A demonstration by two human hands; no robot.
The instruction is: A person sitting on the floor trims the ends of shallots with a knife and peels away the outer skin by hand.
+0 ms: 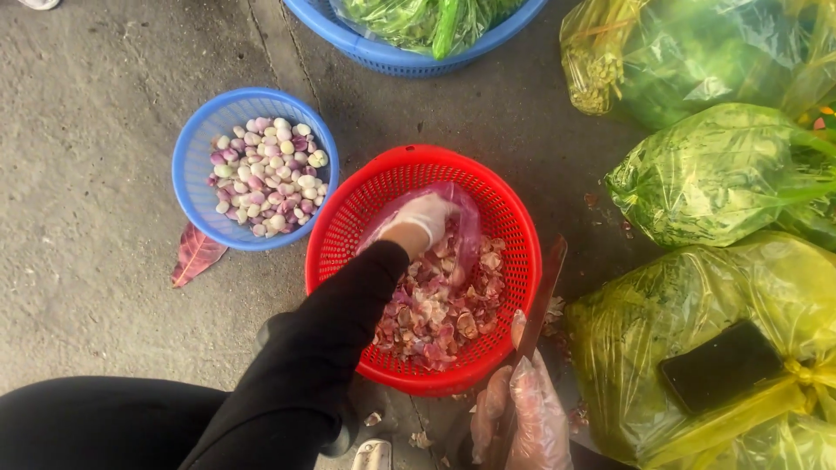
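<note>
While the gloved left hand (425, 218) reaches into the red basket (348, 218) and closes on a thin, light, slippery plastic bag (466, 228) above papery peels (431, 318), the gloved right hand (522, 418) grips a stiff knife (542, 296) beside the basket.

Red, blue, pink and yellow-green on grey ground.

The big basket (348, 226) is bright red with a fine mesh pattern; the peelings (435, 313) in it are pale pink, purple and brown. The small basket (196, 148) is blue, its peeled shallots (266, 178) white with pink and purple tints. The left hand (424, 216) wears a white glove under a black sleeve (331, 348) and touches a clear pinkish bag (466, 231). The right hand (527, 418) wears a clear plastic glove and holds a dark knife (540, 296). The sacks (723, 174) are yellow-tinted over green leaves; a black phone (718, 365) lies on one. A reddish-brown leaf (196, 254) lies on grey concrete (96, 130). The far basket (383, 54) is blue, holding greens (427, 19).
</note>
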